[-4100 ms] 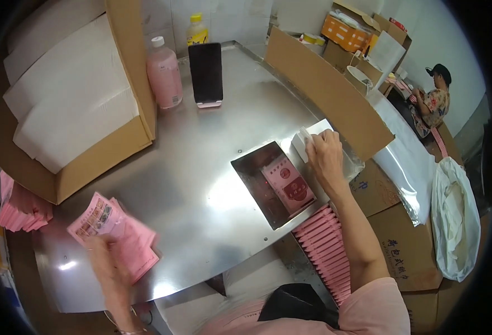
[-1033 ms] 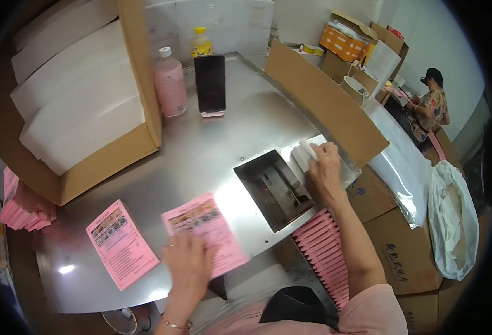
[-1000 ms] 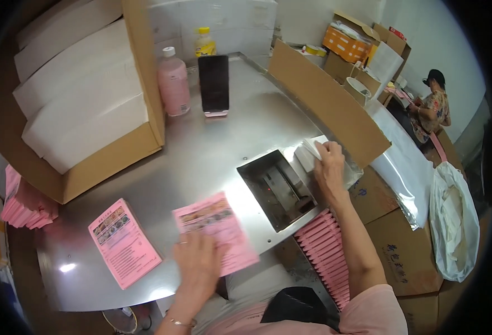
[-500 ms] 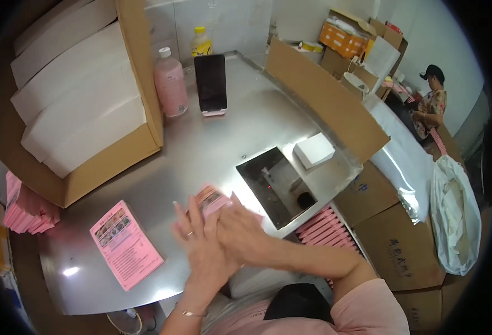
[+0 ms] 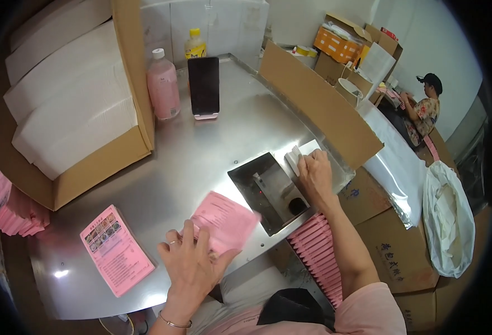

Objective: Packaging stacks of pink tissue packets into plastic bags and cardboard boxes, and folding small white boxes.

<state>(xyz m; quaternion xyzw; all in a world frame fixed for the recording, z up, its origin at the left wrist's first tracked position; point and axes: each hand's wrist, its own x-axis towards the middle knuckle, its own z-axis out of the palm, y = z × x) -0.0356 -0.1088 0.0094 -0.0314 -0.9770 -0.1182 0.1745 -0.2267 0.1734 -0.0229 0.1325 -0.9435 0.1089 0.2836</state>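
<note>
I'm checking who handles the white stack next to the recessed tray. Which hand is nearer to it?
Right. The right hand rests on the white stack beside the tray. The left hand is far off, pressing a folded pink leaflet near the table's front edge.

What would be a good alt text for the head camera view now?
A person's left hand presses a pink leaflet on a steel table, while the right hand rests on a white stack beside a recessed metal tray. Another leaflet stack lies left.
</note>
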